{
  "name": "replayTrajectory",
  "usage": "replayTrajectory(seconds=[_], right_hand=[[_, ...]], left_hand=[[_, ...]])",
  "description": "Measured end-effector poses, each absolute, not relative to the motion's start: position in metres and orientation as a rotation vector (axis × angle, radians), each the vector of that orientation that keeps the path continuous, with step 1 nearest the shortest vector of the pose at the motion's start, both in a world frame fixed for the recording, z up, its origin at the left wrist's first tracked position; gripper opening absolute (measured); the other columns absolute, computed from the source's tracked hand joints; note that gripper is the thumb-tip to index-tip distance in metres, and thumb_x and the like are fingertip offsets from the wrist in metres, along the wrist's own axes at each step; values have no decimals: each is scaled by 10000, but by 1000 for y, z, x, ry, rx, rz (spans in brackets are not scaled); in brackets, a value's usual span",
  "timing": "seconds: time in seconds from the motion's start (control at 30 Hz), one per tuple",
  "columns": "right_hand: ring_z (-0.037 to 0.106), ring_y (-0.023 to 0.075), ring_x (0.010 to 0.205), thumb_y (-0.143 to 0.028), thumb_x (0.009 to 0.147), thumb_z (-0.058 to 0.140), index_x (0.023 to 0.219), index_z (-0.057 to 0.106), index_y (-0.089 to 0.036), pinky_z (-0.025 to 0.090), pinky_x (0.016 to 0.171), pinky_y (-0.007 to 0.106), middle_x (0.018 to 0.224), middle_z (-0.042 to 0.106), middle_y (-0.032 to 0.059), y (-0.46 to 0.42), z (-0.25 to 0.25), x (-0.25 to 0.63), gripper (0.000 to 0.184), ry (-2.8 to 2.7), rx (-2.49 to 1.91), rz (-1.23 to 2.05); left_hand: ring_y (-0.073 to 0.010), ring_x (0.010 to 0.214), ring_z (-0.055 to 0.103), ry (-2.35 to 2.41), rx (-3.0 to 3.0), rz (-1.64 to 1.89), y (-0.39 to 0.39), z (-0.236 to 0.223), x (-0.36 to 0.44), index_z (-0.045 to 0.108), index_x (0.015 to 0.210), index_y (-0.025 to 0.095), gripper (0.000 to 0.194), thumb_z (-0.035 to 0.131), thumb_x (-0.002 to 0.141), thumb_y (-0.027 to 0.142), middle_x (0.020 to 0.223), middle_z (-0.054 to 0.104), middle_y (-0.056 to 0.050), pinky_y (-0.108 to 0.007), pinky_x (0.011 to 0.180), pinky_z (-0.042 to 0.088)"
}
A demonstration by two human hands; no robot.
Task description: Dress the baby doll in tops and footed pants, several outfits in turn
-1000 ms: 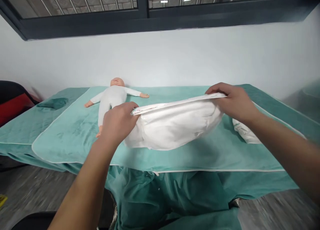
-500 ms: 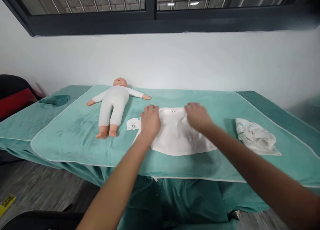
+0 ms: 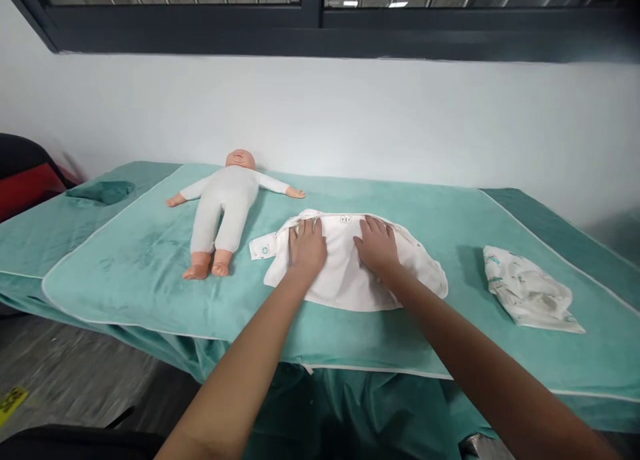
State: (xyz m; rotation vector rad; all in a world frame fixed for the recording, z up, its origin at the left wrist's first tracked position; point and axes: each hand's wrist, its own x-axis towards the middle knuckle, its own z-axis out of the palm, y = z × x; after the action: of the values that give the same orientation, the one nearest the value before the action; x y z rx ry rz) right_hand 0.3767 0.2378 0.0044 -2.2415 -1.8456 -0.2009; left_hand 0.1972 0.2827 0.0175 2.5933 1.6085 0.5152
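Note:
A small white baby top [image 3: 345, 280] lies spread on the green bed cover, its collar edge away from me and one printed cuff sticking out to the left. My left hand [image 3: 307, 248] rests flat on the left part of the top, fingers stretched out. On the right part lies my right hand [image 3: 377, 245], palm down with its fingers apart. Neither hand grips the cloth. To the left a baby doll [image 3: 227, 203] in a white suit lies on its back, arms out and feet toward me.
A crumpled white printed cloth item [image 3: 530, 290] sits on the right of the green bed cover [image 3: 125, 273]. Behind stand a white wall and a dark window frame [image 3: 190, 33]. A black and red object [image 3: 30, 180] is at the far left.
Both hands have let go of the top's far edge and now lie flat on it, a little nearer to me. The top is spread flatter, its right side more visible.

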Motion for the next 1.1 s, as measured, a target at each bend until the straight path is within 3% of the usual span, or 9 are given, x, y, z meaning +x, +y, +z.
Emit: replayTrajectory(seconds=[0.1,0.33,0.47,0.63,0.77,0.93,1.1], right_hand=[[270,354,1484,-295,1007,375,1522,362,-110,185,1175,607,1630,287,192,241,6,378,548,-1922,-2230,-393],[144,356,1532,-562,1011,294,1594,261,-149,223,1164,632,1685,115,139,276,7,391,715,-2018,-2301,-392],[162,327,1534,-649,995,237,1595,268,-179,223,1183,600,1685,142,109,301,-2,402,763,-2087,-2281,-281],[210,305,1522,-685,985,194,1583,288,-227,331,1135,591,1674,210,77,312,-15,411,759,-2099,-2235,-92],[284,282,1487,-579,1013,294,1520,398,-176,348,1149,522,1634,321,95,307,-16,412,655,-2087,-2122,-173],[432,298,1370,-222,992,382,1368,561,-104,282,1183,457,1488,509,158,305,-6,395,434,-2179,-1913,-339],[575,248,1178,-137,959,368,1242,640,-173,449,1024,350,1302,617,121,323,-3,366,395,-1902,-1884,-81]], left_hand=[[-352,1477,306,1626,2675,548,294,15,193,408,1491,113,513,316,994,200,1546,433,-184,-556,1195,218],[-324,1489,299,1737,2674,469,331,13,204,422,1508,168,537,235,1008,228,1578,411,-156,-588,1199,211],[-317,1459,352,1762,2600,436,346,5,212,429,1505,193,532,254,1014,295,1560,433,-165,-640,1202,157],[-302,1409,422,1741,2540,586,351,-11,211,462,1477,205,526,254,1020,361,1485,521,-161,-639,1195,184],[-301,1360,464,1711,2579,764,346,-11,207,463,1464,191,500,309,1004,316,1460,543,-147,-626,1183,218],[-310,1335,479,1684,2640,817,340,-4,205,501,1407,142,467,312,1003,279,1447,551,-162,-576,1161,276],[-318,1348,466,1706,2651,790,337,-1,203,416,1473,125,511,363,982,258,1482,515,-170,-550,1146,300]])
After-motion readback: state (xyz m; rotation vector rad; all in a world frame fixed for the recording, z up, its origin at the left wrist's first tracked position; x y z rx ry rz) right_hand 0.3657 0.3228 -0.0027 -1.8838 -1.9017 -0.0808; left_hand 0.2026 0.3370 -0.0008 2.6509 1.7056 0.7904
